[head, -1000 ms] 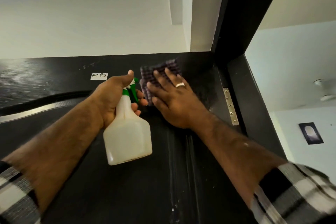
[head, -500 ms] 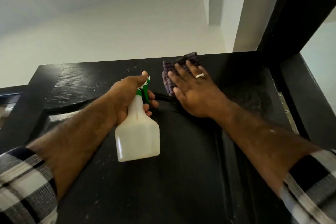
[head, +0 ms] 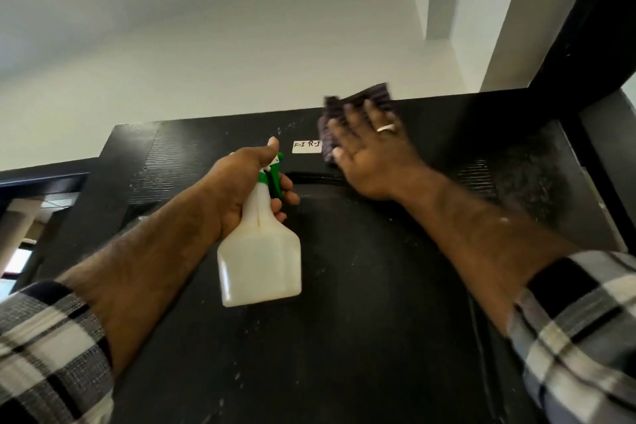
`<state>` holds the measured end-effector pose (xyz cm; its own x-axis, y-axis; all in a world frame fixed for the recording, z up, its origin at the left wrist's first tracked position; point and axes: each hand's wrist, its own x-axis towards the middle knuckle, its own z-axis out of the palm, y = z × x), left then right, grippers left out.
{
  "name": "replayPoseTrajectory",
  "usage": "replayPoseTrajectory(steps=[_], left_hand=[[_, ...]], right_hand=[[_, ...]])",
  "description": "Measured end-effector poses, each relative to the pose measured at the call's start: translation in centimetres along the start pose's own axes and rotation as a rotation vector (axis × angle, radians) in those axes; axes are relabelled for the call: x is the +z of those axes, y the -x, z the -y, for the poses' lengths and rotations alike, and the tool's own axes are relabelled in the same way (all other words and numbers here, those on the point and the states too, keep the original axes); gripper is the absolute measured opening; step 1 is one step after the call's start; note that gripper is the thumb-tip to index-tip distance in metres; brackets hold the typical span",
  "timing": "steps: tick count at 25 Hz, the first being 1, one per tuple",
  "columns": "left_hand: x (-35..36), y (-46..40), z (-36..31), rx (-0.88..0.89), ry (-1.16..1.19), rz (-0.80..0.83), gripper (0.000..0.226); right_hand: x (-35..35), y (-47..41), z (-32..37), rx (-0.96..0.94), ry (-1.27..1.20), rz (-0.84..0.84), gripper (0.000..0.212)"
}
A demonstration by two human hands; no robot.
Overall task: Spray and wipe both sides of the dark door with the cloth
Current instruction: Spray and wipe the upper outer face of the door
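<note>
Looking up at the top of the dark door [head: 344,337], which fills most of the view. The right hand [head: 373,157] is flat against it near the top edge, fingers [head: 351,117] straight and spread, pressing the purple-ish cloth [head: 358,100] onto the surface. The cloth pokes out past the fingertips and a bit over the door's top edge; it's blurry. There's a ring [head: 385,128] on one finger.

The left hand [head: 241,189] is wrapped around the neck of a white spray bottle [head: 260,262] with a green trigger head [head: 273,175], fingers curled round it, thumb up on top. The bottle hangs just in front of the door, left of and below the cloth.

A small white label [head: 306,146] sits on the door between the two hands, right beside the cloth. Lots of pale specks on the door panel. Both sleeves are black-and-white plaid [head: 51,348].
</note>
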<state>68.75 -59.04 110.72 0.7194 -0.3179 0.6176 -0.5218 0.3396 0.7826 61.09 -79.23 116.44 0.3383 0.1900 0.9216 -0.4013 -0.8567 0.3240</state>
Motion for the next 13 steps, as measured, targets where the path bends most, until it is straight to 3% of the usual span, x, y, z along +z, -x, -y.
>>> replayPoseTrajectory(steps=[2, 4, 7, 9, 11, 13], left_hand=[[-0.6, -0.3, 0.5, -0.003, 0.014, -0.01, 0.059], [-0.9, -0.2, 0.7, -0.016, 0.018, 0.006, 0.06], [-0.7, 0.1, 0.3, -0.007, 0.004, 0.055, 0.059], [-0.1, 0.2, -0.1, 0.008, 0.001, 0.082, 0.059], [1.0, 0.2, -0.4, 0.014, 0.004, 0.104, 0.06], [2.3, -0.1, -0.2, 0.022, 0.017, 0.111, 0.059]], right_hand=[[1.3, 3.1, 1.8, -0.217, 0.022, 0.074, 0.061], [2.9, 7.2, -0.2, -0.302, 0.027, 0.014, 0.062], [3.3, 9.5, -7.4, -0.159, 0.131, -0.198, 0.061], [2.1, 7.3, -9.9, 0.089, 0.155, -0.171, 0.065], [1.2, 3.6, -7.8, 0.324, 0.045, -0.147, 0.066], [0.7, 1.6, -3.9, 0.242, 0.011, -0.07, 0.065]])
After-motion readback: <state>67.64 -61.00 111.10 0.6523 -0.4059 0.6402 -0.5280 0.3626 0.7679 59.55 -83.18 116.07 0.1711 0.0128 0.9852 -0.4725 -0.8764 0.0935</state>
